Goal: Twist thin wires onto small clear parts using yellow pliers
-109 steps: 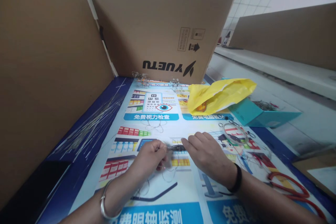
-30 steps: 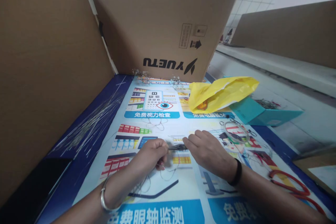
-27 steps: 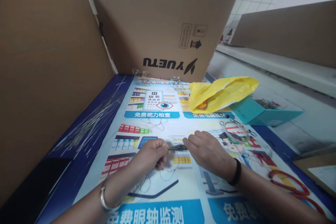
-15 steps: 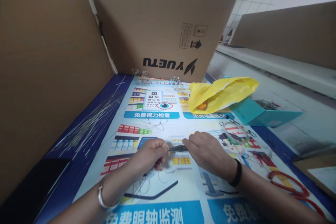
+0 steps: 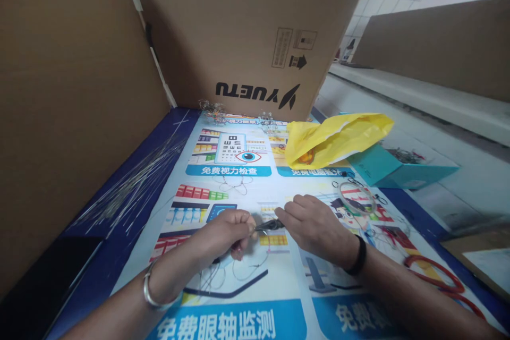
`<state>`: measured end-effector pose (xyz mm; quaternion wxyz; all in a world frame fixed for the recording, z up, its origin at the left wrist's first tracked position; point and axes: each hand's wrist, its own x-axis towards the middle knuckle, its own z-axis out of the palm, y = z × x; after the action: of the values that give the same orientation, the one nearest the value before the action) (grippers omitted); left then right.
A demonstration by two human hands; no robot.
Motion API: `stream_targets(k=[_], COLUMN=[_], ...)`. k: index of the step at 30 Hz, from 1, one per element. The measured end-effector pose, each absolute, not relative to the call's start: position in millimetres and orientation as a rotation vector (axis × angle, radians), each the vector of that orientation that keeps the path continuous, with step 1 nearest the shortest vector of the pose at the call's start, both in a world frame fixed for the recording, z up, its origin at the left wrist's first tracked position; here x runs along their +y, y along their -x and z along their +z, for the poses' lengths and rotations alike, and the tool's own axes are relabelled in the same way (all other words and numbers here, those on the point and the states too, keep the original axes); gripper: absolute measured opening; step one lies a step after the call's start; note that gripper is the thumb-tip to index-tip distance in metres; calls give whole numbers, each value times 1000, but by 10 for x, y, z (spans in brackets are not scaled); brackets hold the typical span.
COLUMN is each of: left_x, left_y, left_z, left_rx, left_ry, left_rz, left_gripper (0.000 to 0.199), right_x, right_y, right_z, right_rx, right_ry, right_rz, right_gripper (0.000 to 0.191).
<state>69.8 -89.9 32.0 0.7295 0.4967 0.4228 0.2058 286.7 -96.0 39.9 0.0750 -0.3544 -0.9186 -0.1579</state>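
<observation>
In my right hand (image 5: 314, 226) is a pair of dark-jawed pliers (image 5: 266, 226), its handles hidden in my closed fingers. The plier tips point left and meet the pinched fingertips of my left hand (image 5: 235, 231). Between those fingers is a thin wire (image 5: 268, 247), which curves down in a loop below the pliers. Exactly how the jaws sit on the wire is too small to tell. More thin wire loops (image 5: 213, 276) lie on the printed sheet below my left wrist.
Straight wires (image 5: 131, 186) are spread at the left by a black flat object (image 5: 51, 276). A yellow bag (image 5: 338, 138), a teal box (image 5: 398, 167), a clear ring-shaped coil (image 5: 356, 197) and red coils (image 5: 434, 273) lie right. Cardboard (image 5: 247, 26) stands behind.
The view has shifted slightly. Both hands keep nearly the same place, with the plier tips still at my left fingertips. The wire loop below them shows wider and hangs differently.
</observation>
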Motion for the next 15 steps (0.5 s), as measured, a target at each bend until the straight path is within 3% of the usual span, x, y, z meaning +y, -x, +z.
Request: stream_targets(k=[6, 15], left_x=[-911, -893], left_y=[-726, -730], left_z=[261, 354], left_rx=[912, 931], left_ry=[-1060, -1110], left_rz=[526, 520], left_gripper=[18, 19], right_x=[-970, -994], right_y=[-2859, -2868], right_z=[377, 410], right_rx=[-2727, -2673], right_ry=[1117, 1356], right_rz=[-389, 147], right_gripper=[13, 10])
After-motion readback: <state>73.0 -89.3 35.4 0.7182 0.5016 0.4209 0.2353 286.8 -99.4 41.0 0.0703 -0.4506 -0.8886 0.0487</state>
